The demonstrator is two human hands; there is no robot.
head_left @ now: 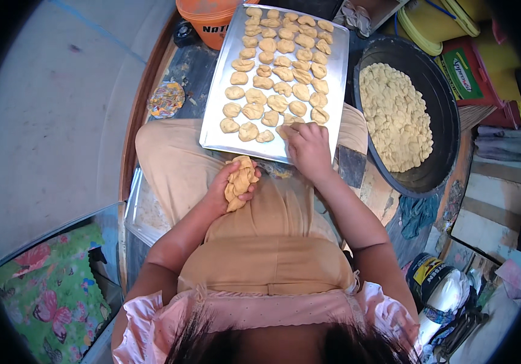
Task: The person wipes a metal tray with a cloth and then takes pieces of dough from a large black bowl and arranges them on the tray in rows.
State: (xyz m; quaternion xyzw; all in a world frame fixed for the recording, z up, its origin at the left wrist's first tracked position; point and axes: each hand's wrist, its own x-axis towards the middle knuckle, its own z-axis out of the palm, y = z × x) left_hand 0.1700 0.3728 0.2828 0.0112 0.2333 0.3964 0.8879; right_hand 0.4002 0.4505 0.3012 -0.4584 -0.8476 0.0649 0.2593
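My left hand (pixel 227 197) is closed around a clump of several flattened yellowish dough pieces (pixel 241 181), held above my tan-clothed lap. A metal tray (pixel 223 103) rests across my legs, bearing rows of small, irregular dough pieces (pixel 267 82). My right hand (pixel 309 145) is at the tray's lower right, its fingertips pressed on a dough piece (pixel 287 129) at the end of the nearest row, partly hidden by the fingers. To the right, beside my leg, sits a wide black tub (pixel 439 170) holding a large heap of small dough lumps (pixel 395 115).
An orange bucket (pixel 203 24) is behind the tray, a patterned round pad (pixel 166 99) at left. Yellow and red containers (pixel 472 70) line the right, with folded cloths (pixel 503 145). A pale curved surface (pixel 54 121) fills the left, above a green butterfly-print cloth (pixel 42 291).
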